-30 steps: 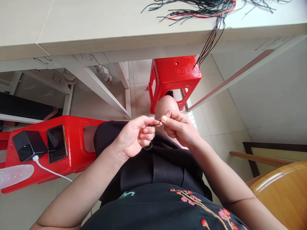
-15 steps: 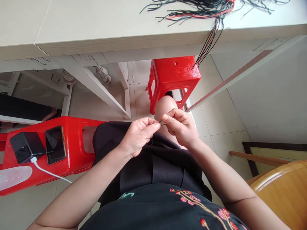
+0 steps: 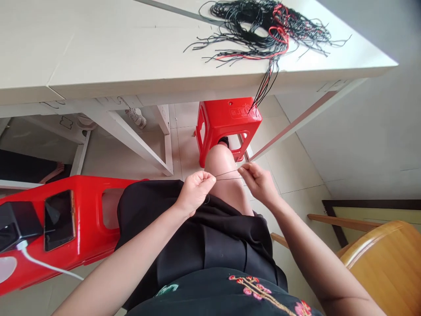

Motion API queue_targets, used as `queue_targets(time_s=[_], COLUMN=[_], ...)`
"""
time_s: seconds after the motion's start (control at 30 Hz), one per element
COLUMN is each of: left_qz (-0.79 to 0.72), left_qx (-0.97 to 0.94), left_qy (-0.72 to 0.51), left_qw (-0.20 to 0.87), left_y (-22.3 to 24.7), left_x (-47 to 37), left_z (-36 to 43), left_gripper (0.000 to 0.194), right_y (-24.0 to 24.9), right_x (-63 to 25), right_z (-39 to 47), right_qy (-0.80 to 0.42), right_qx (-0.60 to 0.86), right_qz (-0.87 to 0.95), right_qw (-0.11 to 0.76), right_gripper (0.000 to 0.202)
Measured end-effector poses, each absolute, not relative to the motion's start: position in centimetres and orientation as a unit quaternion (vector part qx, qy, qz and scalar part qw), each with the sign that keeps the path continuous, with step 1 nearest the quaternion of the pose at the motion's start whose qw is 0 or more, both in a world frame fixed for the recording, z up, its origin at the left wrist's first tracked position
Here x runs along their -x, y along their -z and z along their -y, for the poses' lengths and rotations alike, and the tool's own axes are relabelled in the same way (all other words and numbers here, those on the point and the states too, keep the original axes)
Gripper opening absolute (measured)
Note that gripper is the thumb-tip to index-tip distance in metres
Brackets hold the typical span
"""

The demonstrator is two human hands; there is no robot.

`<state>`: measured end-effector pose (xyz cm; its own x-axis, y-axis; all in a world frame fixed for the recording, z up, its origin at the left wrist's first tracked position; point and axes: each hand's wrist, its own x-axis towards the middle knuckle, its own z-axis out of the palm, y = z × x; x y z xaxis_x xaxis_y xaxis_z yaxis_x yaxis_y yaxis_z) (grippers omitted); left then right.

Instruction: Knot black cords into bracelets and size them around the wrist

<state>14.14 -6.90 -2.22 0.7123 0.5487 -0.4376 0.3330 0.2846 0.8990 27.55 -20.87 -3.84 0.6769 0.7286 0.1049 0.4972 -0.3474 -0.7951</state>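
Observation:
Between my two hands, above my knee, a thin black cord (image 3: 226,178) runs in two strands. My left hand (image 3: 196,189) pinches one end of it between thumb and fingertips. Its other end is gripped by my right hand (image 3: 258,182), whose fingers are curled closed. The strands look fairly straight across the gap. On the table ahead lies a tangled bundle of black cords (image 3: 253,26) with some red cord (image 3: 279,33) among them, several ends hanging over the edge.
A white table (image 3: 131,57) spans the front. A red stool (image 3: 226,118) stands beneath it. At left, another red stool (image 3: 88,215) bears a phone (image 3: 59,219) and a black device (image 3: 19,224) with a white cable (image 3: 49,265). A wooden chair (image 3: 388,259) is at right.
My hands have moved apart, the right one away to the right, and the two cord strands now stretch longer between them. The view has tilted up, showing more of the bundle.

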Motion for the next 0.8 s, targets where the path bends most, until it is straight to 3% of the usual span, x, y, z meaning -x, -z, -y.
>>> queue_targets(time_s=[0.23,0.37,0.47,0.53,0.63,0.67,0.8], left_qz=[-0.378,-0.395,-0.403,-0.402,-0.376,-0.363,-0.348], left_qx=[-0.639,-0.641,-0.636,-0.631,-0.635,-0.638,-0.631], left_qy=[-0.080,-0.075,-0.064,-0.048,-0.030,-0.030,-0.028], left_qw=[0.665,0.654,0.655,0.662,0.675,0.679,0.692], left_y=[5.2,5.1,4.7,4.1,3.1,2.9,3.8], left_x=[-15.7,-15.8,-16.0,-16.5,-17.6,-17.8,-17.5], left_z=[8.0,8.7,8.6,8.4,8.5,8.9,11.3], left_gripper=[0.015,0.013,0.012,0.012,0.013,0.013,0.011], right_y=[8.2,8.0,6.2,5.0,3.8,3.5,2.6], right_x=[-35.6,-36.1,-30.5,-25.3,-19.2,-18.2,-18.2], right_z=[27.6,28.2,26.7,25.1,22.5,21.9,22.7], right_qy=[-0.164,-0.081,-0.042,-0.132,-0.274,-0.305,-0.398], right_qx=[0.874,0.905,0.891,0.838,0.736,0.705,0.625], right_qz=[0.302,0.278,0.315,0.426,0.588,0.613,0.607], right_qw=[0.344,0.313,0.324,0.315,0.192,0.188,0.288], right_gripper=[0.044,0.037,0.030,0.025,0.025,0.023,0.019])
